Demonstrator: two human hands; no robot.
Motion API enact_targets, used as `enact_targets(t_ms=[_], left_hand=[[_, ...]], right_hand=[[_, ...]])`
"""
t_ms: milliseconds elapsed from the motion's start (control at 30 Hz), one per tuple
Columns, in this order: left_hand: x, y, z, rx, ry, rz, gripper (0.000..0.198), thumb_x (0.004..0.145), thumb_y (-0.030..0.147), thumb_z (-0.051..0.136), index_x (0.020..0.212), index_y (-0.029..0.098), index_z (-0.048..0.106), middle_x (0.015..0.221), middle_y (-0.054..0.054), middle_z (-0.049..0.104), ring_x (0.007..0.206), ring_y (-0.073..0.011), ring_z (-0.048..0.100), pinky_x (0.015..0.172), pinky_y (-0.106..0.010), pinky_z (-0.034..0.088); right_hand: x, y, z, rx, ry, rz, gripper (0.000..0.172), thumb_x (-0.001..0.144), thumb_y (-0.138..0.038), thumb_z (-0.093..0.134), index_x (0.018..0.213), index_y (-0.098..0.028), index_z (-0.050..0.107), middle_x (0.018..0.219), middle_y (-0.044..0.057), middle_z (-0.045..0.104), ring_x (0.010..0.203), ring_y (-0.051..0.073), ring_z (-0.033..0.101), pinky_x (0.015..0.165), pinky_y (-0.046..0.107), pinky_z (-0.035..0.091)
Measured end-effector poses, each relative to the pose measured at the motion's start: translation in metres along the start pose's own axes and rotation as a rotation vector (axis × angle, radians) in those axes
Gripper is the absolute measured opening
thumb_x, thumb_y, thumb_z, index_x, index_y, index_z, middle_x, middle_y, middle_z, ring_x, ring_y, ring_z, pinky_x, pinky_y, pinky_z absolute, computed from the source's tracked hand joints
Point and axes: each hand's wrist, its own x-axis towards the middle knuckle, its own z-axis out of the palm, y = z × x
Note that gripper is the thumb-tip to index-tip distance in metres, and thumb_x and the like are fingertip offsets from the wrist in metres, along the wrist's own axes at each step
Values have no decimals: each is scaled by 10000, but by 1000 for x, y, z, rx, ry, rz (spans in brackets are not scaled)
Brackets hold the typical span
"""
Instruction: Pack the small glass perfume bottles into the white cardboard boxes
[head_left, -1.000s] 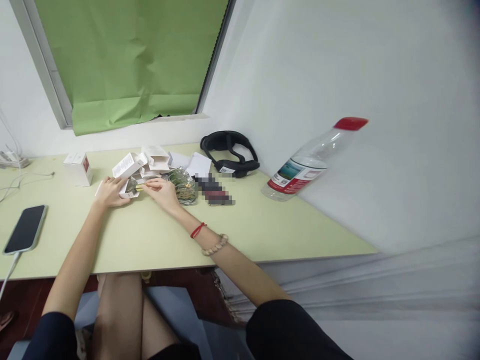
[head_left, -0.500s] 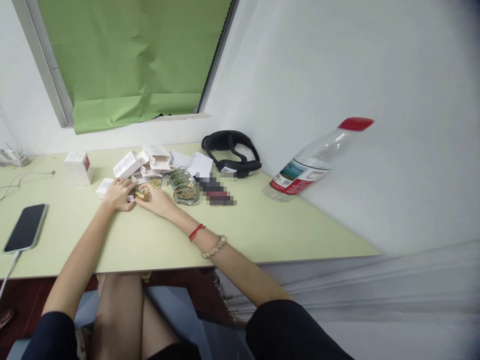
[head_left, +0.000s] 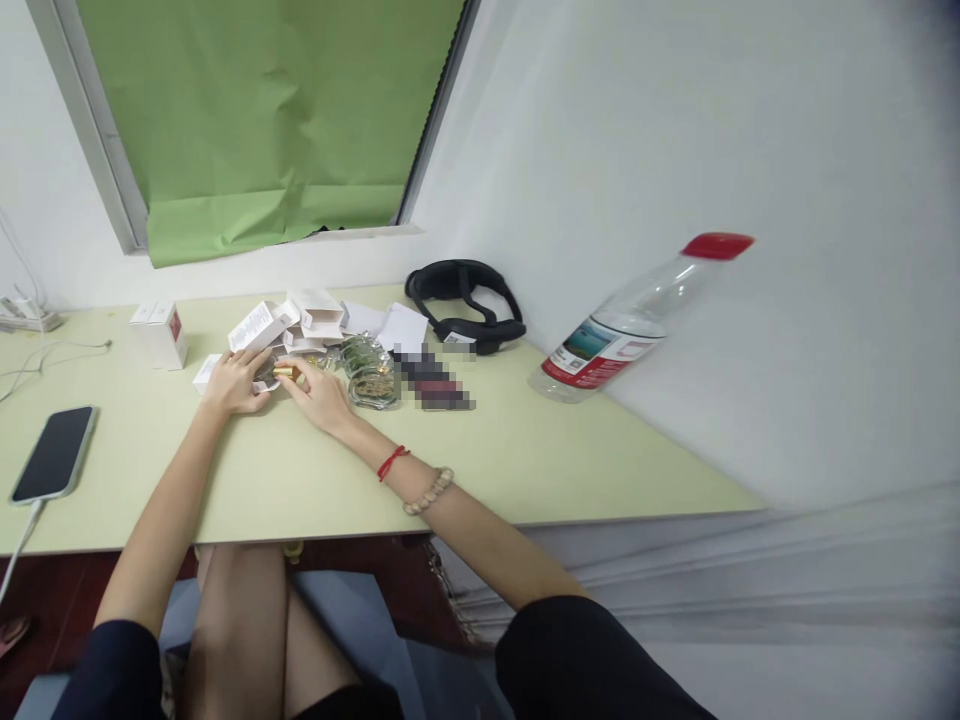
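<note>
Between the thumb and fingers of my right hand (head_left: pixel 319 395) is a small gold cylinder (head_left: pixel 285 371), lying sideways. My left hand (head_left: pixel 238 382) rests just left of it, its fingers bent over a small white box (head_left: pixel 266 384) that is partly hidden; what exactly its fingers grip is hard to make out. Another white box (head_left: pixel 204 372) shows at the left of that hand. Beyond both hands lie several opened white boxes (head_left: pixel 259 328) in a pile. Clear glass bottles (head_left: pixel 373 386) lie beside my right hand.
A white box pair (head_left: pixel 159 336) stands at the back left. The phone (head_left: pixel 54 455) lies charging at the left. A black headset (head_left: pixel 466 308), a blurred dark item (head_left: pixel 435 380) and a plastic bottle with a red cap (head_left: pixel 604 345) are to the right.
My right hand has lifted slightly with the gold cylinder, up and away from my left hand's fingers. A white box now shows more between the hands.
</note>
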Motion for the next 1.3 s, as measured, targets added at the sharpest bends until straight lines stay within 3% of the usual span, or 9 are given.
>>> enact_targets(t_ms=[167, 267, 433, 600, 833, 1033, 1133, 1300], left_hand=[[-1, -2, 0, -11, 19, -4, 711, 688, 382, 508, 1358, 150, 452, 1287, -124, 560, 1159, -292, 525, 966, -411, 358], [-2, -3, 2, -5, 16, -11, 710, 674, 392, 522, 1338, 145, 473, 1269, -123, 573, 1142, -296, 536, 962, -417, 360], [-3, -4, 6, 17, 3, 0, 617, 660, 415, 538, 1215, 147, 572, 1219, -120, 604, 1114, -294, 554, 938, -420, 373], [-3, -7, 8, 24, 15, -32, 575, 658, 386, 565, 1190, 170, 578, 1221, -121, 602, 1116, -299, 554, 935, -435, 379], [-3, -13, 9, 27, 162, -190, 526, 737, 347, 574, 1236, 187, 527, 1310, -125, 530, 1203, -295, 492, 961, -422, 365], [-2, -15, 15, 33, 242, -265, 485, 763, 406, 602, 1194, 194, 537, 1312, -133, 504, 1153, -310, 501, 918, -425, 380], [-3, -13, 14, 3, 298, -188, 431, 779, 461, 567, 1111, 186, 572, 1206, -136, 552, 1073, -297, 540, 890, -422, 397], [0, 3, 4, -95, 380, 111, 479, 783, 455, 511, 1156, 156, 539, 1133, -132, 564, 1012, -263, 561, 848, -377, 442]], right_hand=[[0, 1, 1, 45, 83, 44, 267, 907, -384, 480, 1104, -232, 578, 848, -1, 680, 638, 158, 601, 659, 277, 433], [1, 4, 2, 81, 135, 39, 289, 927, -397, 435, 1122, -215, 544, 926, 21, 670, 670, 161, 600, 693, 284, 445], [6, 14, 4, 141, 203, 32, 339, 953, -427, 348, 1145, -197, 506, 1037, 76, 629, 881, 195, 605, 780, 300, 462], [7, 15, 4, 161, 293, 28, 295, 926, -392, 393, 1077, -175, 524, 1034, 80, 613, 830, 180, 573, 796, 299, 454], [5, 8, 0, 151, 314, -46, 275, 915, -384, 453, 1047, -183, 585, 883, 35, 573, 665, 139, 478, 684, 271, 430], [7, 10, 1, 181, 304, -116, 299, 919, -375, 472, 1098, -181, 612, 828, 30, 510, 674, 137, 483, 666, 265, 445], [7, 10, 1, 191, 265, -85, 319, 922, -395, 465, 1131, -207, 615, 950, 53, 514, 697, 128, 518, 654, 253, 469], [7, 10, 1, 221, 232, -83, 331, 899, -375, 505, 1179, -221, 592, 1061, 57, 523, 642, 100, 540, 673, 264, 489]])
